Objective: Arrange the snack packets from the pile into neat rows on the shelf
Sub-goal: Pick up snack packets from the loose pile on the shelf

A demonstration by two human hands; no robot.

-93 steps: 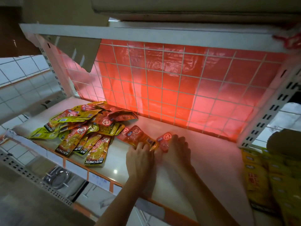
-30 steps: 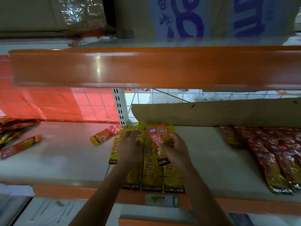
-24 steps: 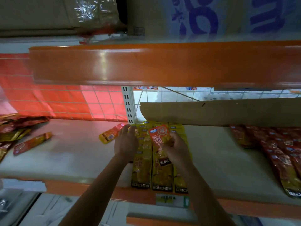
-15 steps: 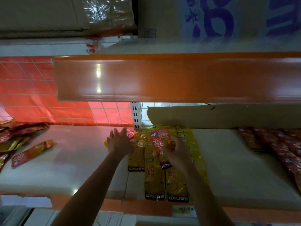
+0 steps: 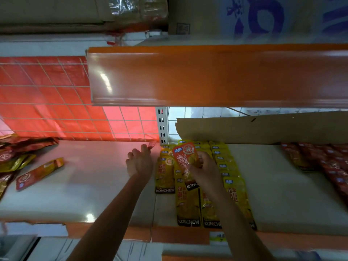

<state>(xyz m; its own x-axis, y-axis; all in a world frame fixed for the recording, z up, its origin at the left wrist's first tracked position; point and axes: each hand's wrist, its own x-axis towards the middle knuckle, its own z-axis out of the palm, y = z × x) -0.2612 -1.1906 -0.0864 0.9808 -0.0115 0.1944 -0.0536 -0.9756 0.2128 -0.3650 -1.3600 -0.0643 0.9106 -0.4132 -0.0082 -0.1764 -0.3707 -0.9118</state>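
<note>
Your R hand (image 5: 204,172) pinches orange packet (image 5: 185,157), long axis roughly fwd-back, over yellow rows (image 5: 188,203) directly beneath. L hand (image 5: 139,163) curled at stray red packet (image 5: 152,144) just beyond fingertips; grip unconfirmed. L nearer.

A person's right hand (image 5: 205,172) is pinching an orange-red foil snack packet (image 5: 185,159) w/ a round white emblem, holding it tilted over rows of yellow KONCHEW foil packets (image 5: 188,204) lying lengthwise on the white shelf board (image 5: 84,185). The left hand (image 5: 139,162), fingers curled, is touching a small red packet (image 5: 151,145) near the back; grip unclear. A loose orange packet (image 5: 39,173) & a jumbled red-and-yellow packet pile (image 5: 11,157) are lying far left; dark-red packets (image 5: 329,166) are lying at right.
</note>
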